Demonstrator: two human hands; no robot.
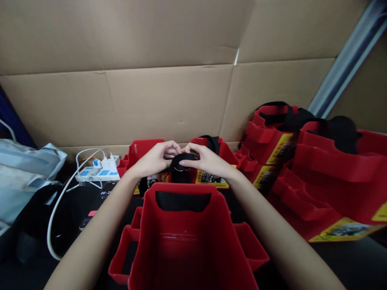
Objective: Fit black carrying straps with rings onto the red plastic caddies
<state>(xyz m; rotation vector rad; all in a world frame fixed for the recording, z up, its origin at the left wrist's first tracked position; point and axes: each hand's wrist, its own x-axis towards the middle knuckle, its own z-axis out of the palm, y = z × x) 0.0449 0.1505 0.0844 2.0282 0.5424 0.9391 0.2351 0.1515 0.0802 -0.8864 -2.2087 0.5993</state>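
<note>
In front of me stands a red plastic box (187, 237) with small side pockets, its top open. A wide black strap (183, 201) runs across the inside of its far wall. Just beyond that wall, both hands pinch a black webbing strap (183, 162), which is bent into a loop. My left hand (159, 158) grips it from the left with curled fingers. My right hand (207, 160) holds it from the other side, the thumb lying across its front. Part of the strap and some fingertips are hidden behind the hands.
Stacked red boxes (341, 165) with black straps and yellow labels fill the right side. More red boxes (145, 148) stand behind my hands, before a cardboard wall (169, 104). At left are a power strip (104, 174) with white cables, a phone (101, 197) and pale plastic bags (27, 173).
</note>
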